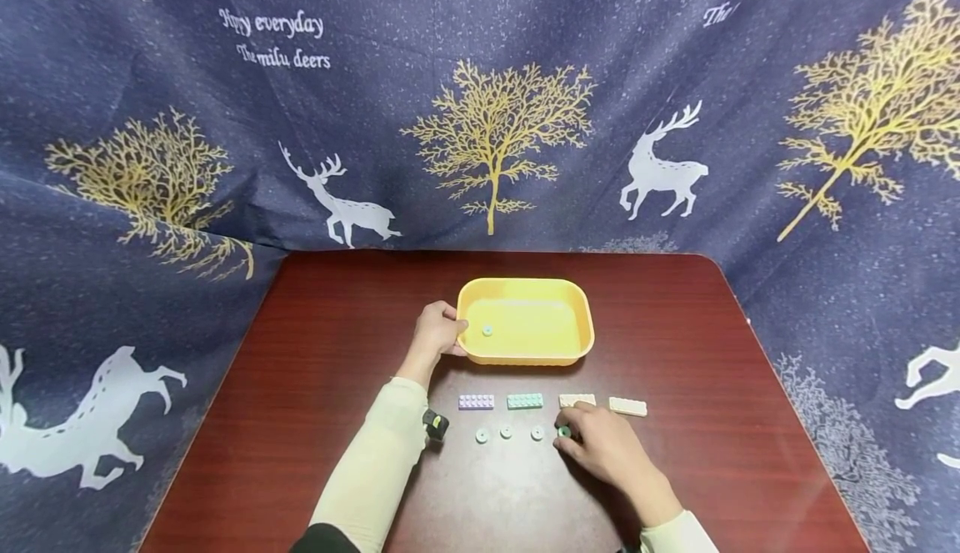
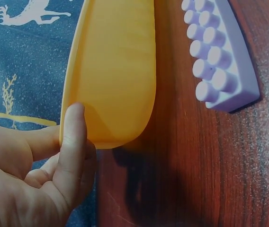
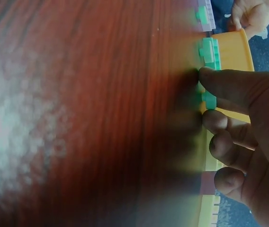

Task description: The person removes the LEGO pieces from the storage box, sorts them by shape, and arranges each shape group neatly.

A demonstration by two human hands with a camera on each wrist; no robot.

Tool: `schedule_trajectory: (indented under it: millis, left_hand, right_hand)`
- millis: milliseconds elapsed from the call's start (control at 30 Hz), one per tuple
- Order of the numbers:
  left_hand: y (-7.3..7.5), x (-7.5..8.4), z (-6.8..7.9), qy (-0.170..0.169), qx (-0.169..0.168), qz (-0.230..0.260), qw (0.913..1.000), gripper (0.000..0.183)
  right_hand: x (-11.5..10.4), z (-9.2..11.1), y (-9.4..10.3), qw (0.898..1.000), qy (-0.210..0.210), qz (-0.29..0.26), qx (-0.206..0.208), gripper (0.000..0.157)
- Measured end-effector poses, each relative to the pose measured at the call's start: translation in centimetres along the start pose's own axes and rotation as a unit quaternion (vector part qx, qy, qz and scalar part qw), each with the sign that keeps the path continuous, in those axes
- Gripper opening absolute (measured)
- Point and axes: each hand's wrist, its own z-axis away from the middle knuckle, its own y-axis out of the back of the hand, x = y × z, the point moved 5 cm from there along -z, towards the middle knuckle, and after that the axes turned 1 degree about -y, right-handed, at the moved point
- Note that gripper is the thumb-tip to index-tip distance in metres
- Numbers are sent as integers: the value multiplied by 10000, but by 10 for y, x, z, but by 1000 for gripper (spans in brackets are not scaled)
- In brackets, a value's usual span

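Note:
My left hand (image 1: pixel 438 329) grips the left end of a yellow plastic tray (image 1: pixel 527 359), thumb inside the rim and fingers outside. One small pale-green round piece (image 1: pixel 487 330) lies in the tray. Thumb and forefinger of my right hand (image 1: pixel 600 443) pinch a green round piece (image 3: pixel 209 100) low over the table, in front of a cream toy brick (image 1: pixel 577 400) that the hand partly covers. Left of that hand, three similar pieces lie in a row, including a nearby round piece (image 1: pixel 537 434). The right wrist view shows the other fingers curled loosely.
Between tray and round pieces runs a row of studded bricks: a purple brick (image 1: pixel 476 402), a green brick (image 1: pixel 525 401) and, far right, another cream brick (image 1: pixel 627 406). Everything stands on a dark red wooden table (image 1: pixel 337 311). A blue patterned cloth (image 1: pixel 375 103) hangs behind it.

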Motion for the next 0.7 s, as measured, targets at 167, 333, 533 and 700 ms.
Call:
schedule_trajectory:
  millis: [167, 333, 533, 700]
  left_hand:
    - [0, 1, 1, -17, -24, 43, 10000, 15]
    - [0, 2, 2, 8, -23, 38, 10000, 16]
    - [0, 3, 4, 1, -3, 2, 10000, 16]
    - [0, 2, 4, -4, -36, -12, 10000, 16]
  right_hand:
    - [0, 1, 2, 10000, -6, -23, -14, 20]
    - [1, 2, 4, 10000, -35, -42, -17, 21]
    - [2, 3, 5, 10000, -22, -64, 59, 23]
    - [2, 4, 6, 10000, -49, -50, 30, 25]
